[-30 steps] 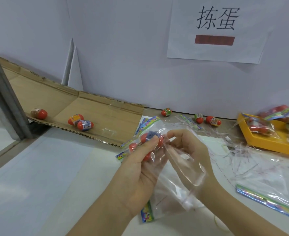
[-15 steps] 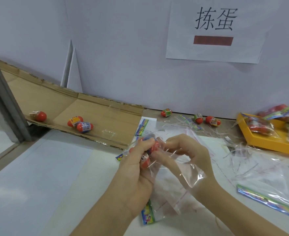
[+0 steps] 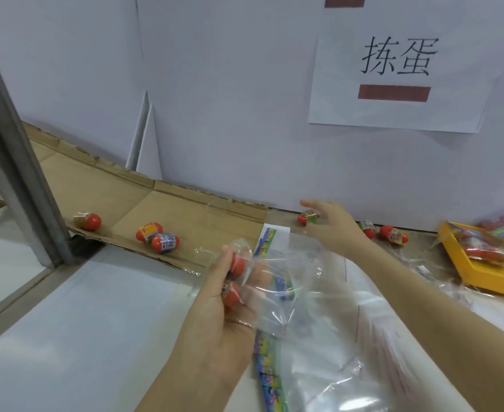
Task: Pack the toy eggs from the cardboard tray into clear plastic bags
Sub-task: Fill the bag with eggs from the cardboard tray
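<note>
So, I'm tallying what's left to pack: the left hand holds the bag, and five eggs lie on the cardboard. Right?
Not five. The head view shows three eggs on the cardboard. The rest stands: the left hand holds the bag.

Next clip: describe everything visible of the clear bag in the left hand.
The clear plastic bag is thin, glossy, crumpled film. The left hand grips one bunched end, where two red toy eggs show, apparently inside. The rest sags rightward, loose; a colourful printed strip shows through it. The right hand is clear of it.
</note>
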A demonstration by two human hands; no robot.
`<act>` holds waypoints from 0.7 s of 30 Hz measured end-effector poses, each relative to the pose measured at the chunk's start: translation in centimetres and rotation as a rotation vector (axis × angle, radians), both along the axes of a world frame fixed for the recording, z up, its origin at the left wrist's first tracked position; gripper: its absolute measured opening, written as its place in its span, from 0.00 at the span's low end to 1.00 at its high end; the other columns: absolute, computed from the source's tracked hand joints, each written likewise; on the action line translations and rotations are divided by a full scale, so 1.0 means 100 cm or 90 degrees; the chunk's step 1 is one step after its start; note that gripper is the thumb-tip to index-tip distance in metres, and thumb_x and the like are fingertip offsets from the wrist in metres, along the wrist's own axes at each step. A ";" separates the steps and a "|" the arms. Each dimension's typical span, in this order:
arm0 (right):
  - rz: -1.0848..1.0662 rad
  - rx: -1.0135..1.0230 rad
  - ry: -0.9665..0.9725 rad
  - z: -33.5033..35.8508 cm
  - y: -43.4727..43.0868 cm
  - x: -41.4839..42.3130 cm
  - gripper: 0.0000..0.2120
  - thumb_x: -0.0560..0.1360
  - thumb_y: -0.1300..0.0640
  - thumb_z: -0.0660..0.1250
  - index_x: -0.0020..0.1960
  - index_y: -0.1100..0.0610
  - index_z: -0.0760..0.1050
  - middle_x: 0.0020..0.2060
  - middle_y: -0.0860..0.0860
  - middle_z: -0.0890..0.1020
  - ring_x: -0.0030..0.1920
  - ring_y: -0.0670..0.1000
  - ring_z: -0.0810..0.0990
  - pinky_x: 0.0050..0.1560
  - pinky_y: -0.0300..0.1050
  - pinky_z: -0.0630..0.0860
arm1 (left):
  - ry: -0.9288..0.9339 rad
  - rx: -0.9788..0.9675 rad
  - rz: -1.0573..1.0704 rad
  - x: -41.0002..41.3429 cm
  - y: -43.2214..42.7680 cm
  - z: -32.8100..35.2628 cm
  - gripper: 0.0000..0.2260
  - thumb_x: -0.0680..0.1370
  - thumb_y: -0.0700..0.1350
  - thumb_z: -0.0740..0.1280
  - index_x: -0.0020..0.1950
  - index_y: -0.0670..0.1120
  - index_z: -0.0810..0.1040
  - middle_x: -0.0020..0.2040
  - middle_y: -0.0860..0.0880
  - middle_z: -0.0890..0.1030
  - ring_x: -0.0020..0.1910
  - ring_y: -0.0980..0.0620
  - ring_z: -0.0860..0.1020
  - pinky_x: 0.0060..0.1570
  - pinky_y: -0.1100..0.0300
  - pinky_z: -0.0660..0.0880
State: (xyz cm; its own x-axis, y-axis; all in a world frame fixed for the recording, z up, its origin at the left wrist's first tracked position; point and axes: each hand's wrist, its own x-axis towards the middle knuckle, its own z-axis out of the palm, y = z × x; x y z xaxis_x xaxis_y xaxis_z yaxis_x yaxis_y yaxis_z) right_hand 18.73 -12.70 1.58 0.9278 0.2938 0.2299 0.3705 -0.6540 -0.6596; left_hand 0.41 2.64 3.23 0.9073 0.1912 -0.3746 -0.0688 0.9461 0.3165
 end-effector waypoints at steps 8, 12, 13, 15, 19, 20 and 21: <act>-0.107 -0.334 -0.153 -0.030 0.002 0.053 0.15 0.79 0.57 0.60 0.65 0.53 0.74 0.60 0.57 0.76 0.58 0.59 0.75 0.58 0.51 0.71 | 0.025 -0.072 0.005 0.001 -0.002 0.002 0.07 0.63 0.39 0.72 0.30 0.36 0.80 0.27 0.44 0.80 0.22 0.52 0.80 0.21 0.58 0.77; -0.128 0.236 -0.058 -0.016 0.003 0.014 0.15 0.73 0.57 0.73 0.58 0.51 0.74 0.46 0.50 0.79 0.47 0.52 0.79 0.53 0.49 0.76 | 0.031 -0.067 0.011 0.002 -0.001 -0.001 0.07 0.63 0.40 0.71 0.27 0.37 0.80 0.26 0.44 0.80 0.22 0.52 0.79 0.20 0.59 0.76; -0.097 0.361 -0.026 -0.006 0.004 -0.005 0.16 0.70 0.56 0.75 0.54 0.50 0.73 0.42 0.49 0.79 0.42 0.50 0.80 0.47 0.48 0.78 | 0.023 -0.064 0.010 0.002 0.000 -0.002 0.07 0.63 0.40 0.71 0.27 0.37 0.80 0.27 0.45 0.80 0.22 0.52 0.80 0.21 0.59 0.77; -0.002 0.506 0.002 0.012 0.001 -0.048 0.16 0.66 0.50 0.76 0.49 0.51 0.74 0.38 0.49 0.82 0.35 0.52 0.83 0.36 0.46 0.80 | 0.007 -0.051 0.011 0.003 -0.001 -0.006 0.06 0.63 0.40 0.72 0.30 0.38 0.80 0.29 0.45 0.80 0.24 0.52 0.80 0.25 0.58 0.79; 0.138 0.716 0.108 0.021 -0.005 -0.125 0.11 0.68 0.45 0.70 0.45 0.50 0.84 0.37 0.50 0.83 0.33 0.54 0.83 0.31 0.43 0.78 | 0.008 -0.016 0.019 0.002 -0.002 -0.013 0.07 0.64 0.41 0.72 0.36 0.38 0.79 0.29 0.46 0.80 0.25 0.53 0.81 0.26 0.59 0.79; 0.148 0.745 0.145 0.019 -0.006 -0.140 0.12 0.69 0.46 0.69 0.47 0.51 0.84 0.38 0.51 0.83 0.33 0.54 0.83 0.31 0.43 0.78 | 0.008 0.001 0.013 0.002 -0.002 -0.013 0.07 0.66 0.42 0.72 0.38 0.39 0.79 0.28 0.47 0.80 0.25 0.53 0.81 0.26 0.60 0.80; 0.154 0.750 0.177 0.016 -0.006 -0.152 0.13 0.68 0.47 0.70 0.48 0.51 0.84 0.39 0.51 0.83 0.33 0.54 0.83 0.32 0.43 0.78 | 0.005 0.011 0.011 0.002 -0.002 -0.014 0.06 0.69 0.42 0.72 0.39 0.39 0.79 0.28 0.47 0.80 0.25 0.54 0.81 0.27 0.60 0.80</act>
